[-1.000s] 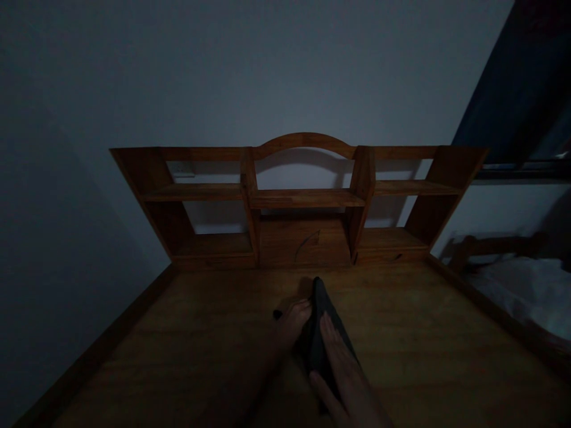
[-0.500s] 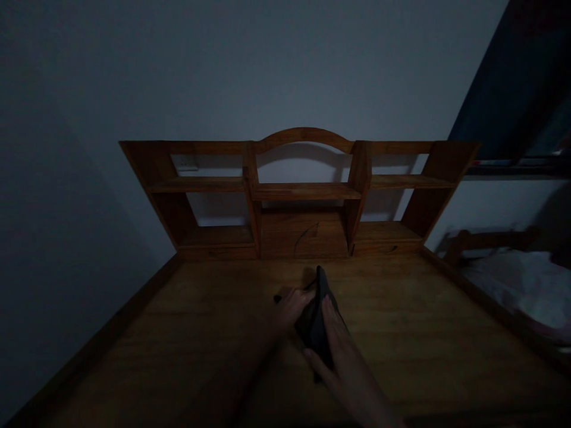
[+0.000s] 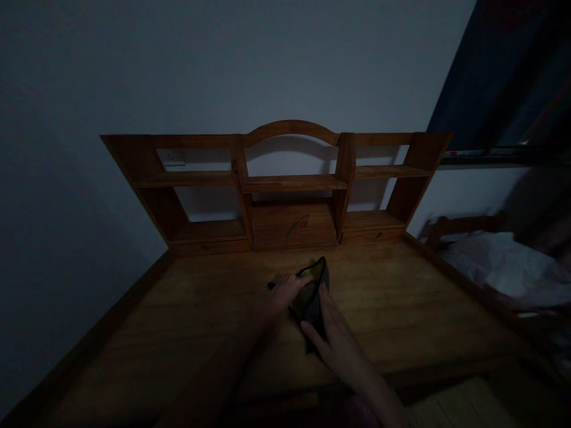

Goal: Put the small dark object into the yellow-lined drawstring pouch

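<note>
A dark, soft pouch-like item point(image 3: 314, 309) rests on the wooden desktop in front of me, its mouth spread apart and a yellowish inside showing at the far end. My right hand point(image 3: 334, 330) grips its right side, thumb near me and fingers stretched along the dark outer face. On the other side, my left hand point(image 3: 289, 290) is at the mouth with its fingers over the left edge; the fingertips are partly lost in the dark. A small black end, perhaps a strap, pokes out beyond the left hand. Dim light hides the item's exact kind.
The wooden desktop point(image 3: 200, 309) runs back to a wooden shelf unit point(image 3: 294, 183) with open compartments against the wall. A wall socket point(image 3: 173, 159) shows behind its left side. To the right lie pale bedding point(image 3: 495, 261) and a dark window point(image 3: 495, 89).
The pouch-like item has opened wider and tipped, so its yellowish inside now shows. Both hands stay on it. The whole view has shifted, showing the desk's front edge.
</note>
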Motion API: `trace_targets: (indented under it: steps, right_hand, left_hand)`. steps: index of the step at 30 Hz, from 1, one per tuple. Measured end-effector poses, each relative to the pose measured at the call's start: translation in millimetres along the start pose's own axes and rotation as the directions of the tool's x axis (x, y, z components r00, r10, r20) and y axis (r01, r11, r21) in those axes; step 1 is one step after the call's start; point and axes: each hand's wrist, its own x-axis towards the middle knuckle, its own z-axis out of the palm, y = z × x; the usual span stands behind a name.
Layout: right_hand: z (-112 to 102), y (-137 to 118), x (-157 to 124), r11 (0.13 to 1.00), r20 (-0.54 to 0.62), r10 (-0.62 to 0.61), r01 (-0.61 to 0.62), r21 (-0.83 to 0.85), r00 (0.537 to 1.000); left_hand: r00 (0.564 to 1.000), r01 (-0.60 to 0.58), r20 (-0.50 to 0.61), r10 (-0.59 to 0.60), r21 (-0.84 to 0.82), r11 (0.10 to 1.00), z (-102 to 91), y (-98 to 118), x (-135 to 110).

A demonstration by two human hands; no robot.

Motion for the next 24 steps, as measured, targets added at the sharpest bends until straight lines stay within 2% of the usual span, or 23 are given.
trace_targets:
  steps: [5,8,24]
  right_hand:
    - [12,-14,1,0.998,-0.075,-0.057,0.057,-0.005,0.996]
    - [19,-15,-7,0.998,-0.069,-0.064,0.062,-0.032,0.996]
    - [19,-14,-10,0.993,-0.064,-0.092,0.087,-0.077,0.994]
  left_hand:
    - [0.999,0.053,0.010,-0.053,0.024,0.998,1.2,-3,1]
    - [0.997,0.082,0.012,-0.082,0.024,0.996,1.8,-4,1]
    - [0.995,0.099,-0.002,-0.099,-0.011,0.995,9.2,-11,2]
